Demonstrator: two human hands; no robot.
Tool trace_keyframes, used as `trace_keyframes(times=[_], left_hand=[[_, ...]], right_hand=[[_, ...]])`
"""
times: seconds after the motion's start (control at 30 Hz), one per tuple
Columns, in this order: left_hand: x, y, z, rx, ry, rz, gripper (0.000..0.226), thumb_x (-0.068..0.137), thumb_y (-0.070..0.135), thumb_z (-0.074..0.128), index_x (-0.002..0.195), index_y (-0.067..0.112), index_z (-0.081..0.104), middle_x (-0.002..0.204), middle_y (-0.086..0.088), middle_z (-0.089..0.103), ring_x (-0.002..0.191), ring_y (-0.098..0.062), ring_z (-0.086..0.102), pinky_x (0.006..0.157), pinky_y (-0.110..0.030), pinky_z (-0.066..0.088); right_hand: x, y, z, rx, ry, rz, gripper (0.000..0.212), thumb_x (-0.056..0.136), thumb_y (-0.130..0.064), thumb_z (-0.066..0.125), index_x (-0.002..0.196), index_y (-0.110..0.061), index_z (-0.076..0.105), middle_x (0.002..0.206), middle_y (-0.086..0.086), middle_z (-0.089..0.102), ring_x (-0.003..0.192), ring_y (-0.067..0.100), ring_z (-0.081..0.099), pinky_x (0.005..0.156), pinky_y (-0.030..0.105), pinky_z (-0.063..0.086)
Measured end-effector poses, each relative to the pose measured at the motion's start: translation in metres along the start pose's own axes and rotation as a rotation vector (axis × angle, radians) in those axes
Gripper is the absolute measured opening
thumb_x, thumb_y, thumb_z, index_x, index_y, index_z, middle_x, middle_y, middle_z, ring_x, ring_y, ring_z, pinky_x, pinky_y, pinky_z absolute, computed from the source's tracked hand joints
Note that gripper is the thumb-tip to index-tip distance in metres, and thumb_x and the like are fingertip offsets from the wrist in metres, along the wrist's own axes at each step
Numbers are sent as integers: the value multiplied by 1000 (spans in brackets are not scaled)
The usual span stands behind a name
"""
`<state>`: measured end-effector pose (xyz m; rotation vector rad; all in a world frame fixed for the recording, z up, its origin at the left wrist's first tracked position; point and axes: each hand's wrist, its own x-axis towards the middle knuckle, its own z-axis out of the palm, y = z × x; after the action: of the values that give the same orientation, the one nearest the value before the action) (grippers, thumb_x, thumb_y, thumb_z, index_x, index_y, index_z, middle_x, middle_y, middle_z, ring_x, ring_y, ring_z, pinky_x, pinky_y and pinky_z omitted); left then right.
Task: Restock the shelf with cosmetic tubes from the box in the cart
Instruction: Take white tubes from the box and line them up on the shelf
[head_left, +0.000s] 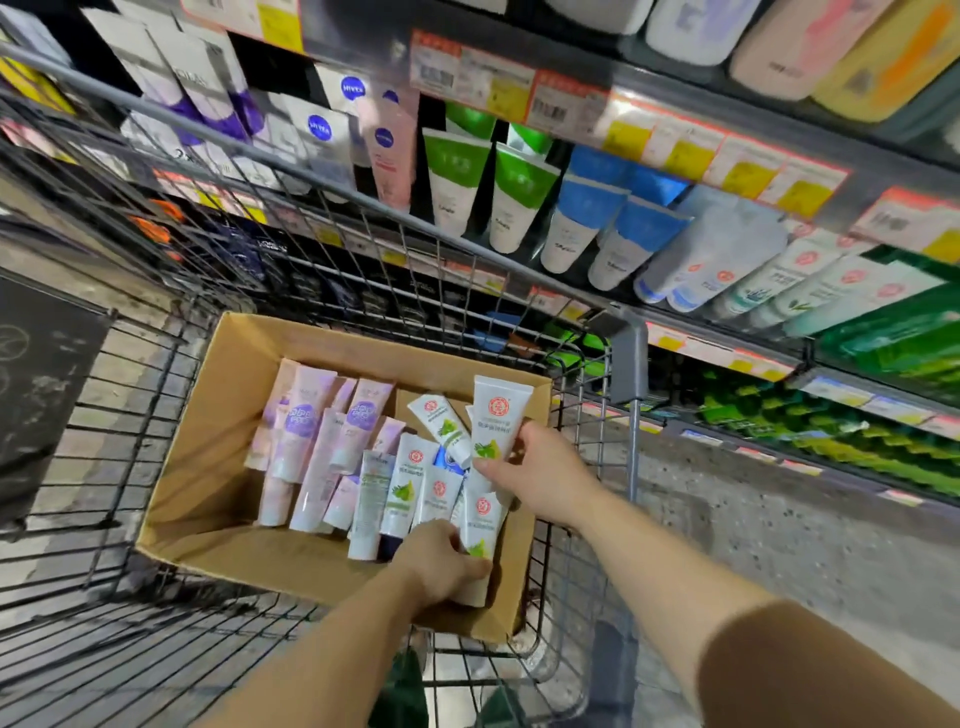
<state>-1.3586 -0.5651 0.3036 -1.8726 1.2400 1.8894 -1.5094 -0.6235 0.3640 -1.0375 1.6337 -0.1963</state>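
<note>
An open cardboard box (208, 467) sits in a black wire cart (130, 374). Inside lie several pink and purple tubes (304, 421) on the left and white tubes with red logos and green leaves (408, 488) on the right. My right hand (540, 473) grips one white tube (498, 415) and holds it upright over the box's right side. My left hand (441, 561) is down in the box's near right corner, its fingers curled round another white tube (480, 525). The shelf (727, 322) to the right carries matching white tubes (789, 275).
The shelf also holds green-topped tubes (488, 187), blue-topped tubes (613, 223) and Nivea boxes (332, 130), with price tags along the rails. Green packs (893, 338) fill the far right. A grey speckled floor (753, 545) lies between cart and shelf base.
</note>
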Motion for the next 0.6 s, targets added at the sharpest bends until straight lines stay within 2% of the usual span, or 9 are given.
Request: trace_keyframes(times=[0.07, 0.1, 0.17, 0.2, 0.3, 0.4, 0.47, 0.6], left_hand=[[-6, -1, -12, -125, -48, 10, 20, 82, 23, 74, 98, 15, 63, 95, -1, 70, 86, -14, 66, 73, -28, 54], [-10, -1, -21, -201, -60, 16, 19, 83, 18, 74, 99, 13, 64, 96, -4, 72, 87, -18, 69, 78, -35, 58], [-21, 0, -43, -329, -53, 21, 22, 85, 13, 72, 105, 11, 64, 103, -9, 73, 94, -25, 71, 87, -47, 58], [-28, 4, -55, -368, -43, 34, 23, 86, 13, 71, 108, 12, 63, 108, -10, 72, 98, -26, 70, 88, -49, 57], [-55, 32, -88, -361, -18, 148, 25, 90, 15, 67, 115, 14, 61, 111, -9, 70, 102, -24, 67, 89, -46, 55], [-89, 73, -110, -296, 5, 273, 17, 91, 17, 67, 108, 17, 61, 107, -6, 71, 96, -21, 68, 93, -48, 52], [-110, 103, -117, -269, -11, 357, 13, 91, 15, 66, 103, 18, 63, 100, -4, 72, 88, -19, 68, 90, -48, 53], [-151, 166, -104, -238, -71, 509, 20, 96, 15, 59, 116, 18, 59, 104, -7, 72, 82, -20, 71, 67, -35, 55]], right_hand=[[-1, 1, -1, 0, 1, -3, 29, 88, -25, 71, 114, -20, 60, 111, -9, 65, 84, 0, 56, 61, 12, 41], [-3, 0, -2, -11, 1, -4, 30, 88, -26, 71, 115, -19, 60, 113, -8, 65, 87, 2, 56, 62, 13, 41], [-8, -7, -6, -38, 3, -7, 34, 89, -29, 70, 119, -18, 58, 118, -6, 64, 94, 7, 56, 71, 20, 44], [-12, -12, -8, -46, 7, -7, 36, 88, -30, 70, 120, -17, 58, 120, -4, 63, 97, 9, 55, 77, 24, 44], [-29, -35, -19, -58, 28, -36, 39, 88, -31, 70, 121, -15, 57, 123, 0, 63, 98, 12, 55, 81, 26, 42], [-54, -62, -38, -46, 74, -75, 37, 88, -29, 70, 120, -14, 58, 119, 1, 64, 96, 13, 56, 80, 26, 42], [-75, -77, -56, -11, 107, -104, 38, 88, -28, 70, 121, -14, 58, 117, 0, 64, 97, 13, 56, 82, 27, 43], [-118, -81, -106, 57, 226, -154, 41, 88, -30, 70, 122, -11, 58, 122, 4, 65, 106, 20, 61, 89, 33, 49]])
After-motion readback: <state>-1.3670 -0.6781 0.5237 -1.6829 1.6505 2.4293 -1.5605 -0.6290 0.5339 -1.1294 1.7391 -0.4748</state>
